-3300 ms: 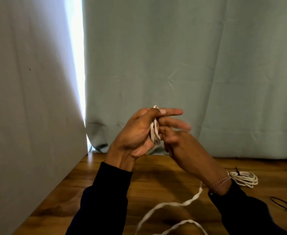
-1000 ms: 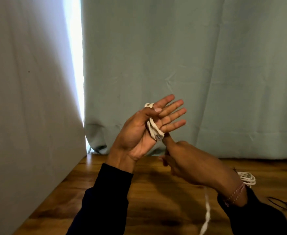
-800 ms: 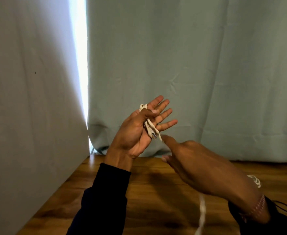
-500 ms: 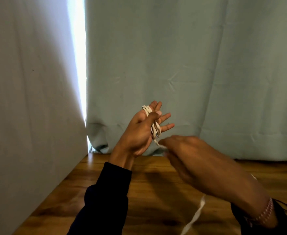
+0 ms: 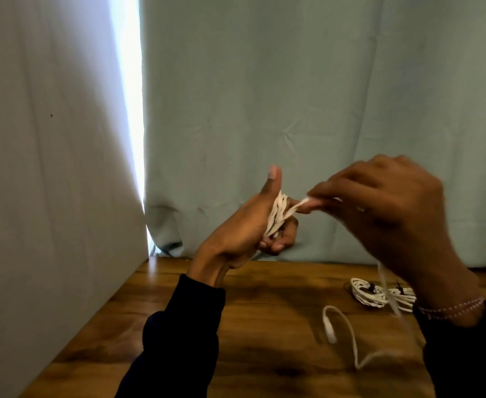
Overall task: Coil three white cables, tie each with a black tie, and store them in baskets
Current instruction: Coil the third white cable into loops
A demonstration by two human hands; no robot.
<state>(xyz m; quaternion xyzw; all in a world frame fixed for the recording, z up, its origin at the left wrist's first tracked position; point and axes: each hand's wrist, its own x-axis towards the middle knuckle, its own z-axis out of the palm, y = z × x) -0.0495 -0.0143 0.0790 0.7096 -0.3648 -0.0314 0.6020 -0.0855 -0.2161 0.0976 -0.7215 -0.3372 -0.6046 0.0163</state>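
Two bare hands: left hand (image 5: 236, 234), right hand (image 5: 385, 214). Two white cables: one flat white cable being wound (image 5: 277, 215), one coiled white cable bundle on the table (image 5: 379, 294). Two small black ties (image 5: 371, 288) on that bundle. One beaded wrist bracelet (image 5: 451, 307). One brown wooden table (image 5: 264, 326). Two pale fabric curtains (image 5: 293, 110).
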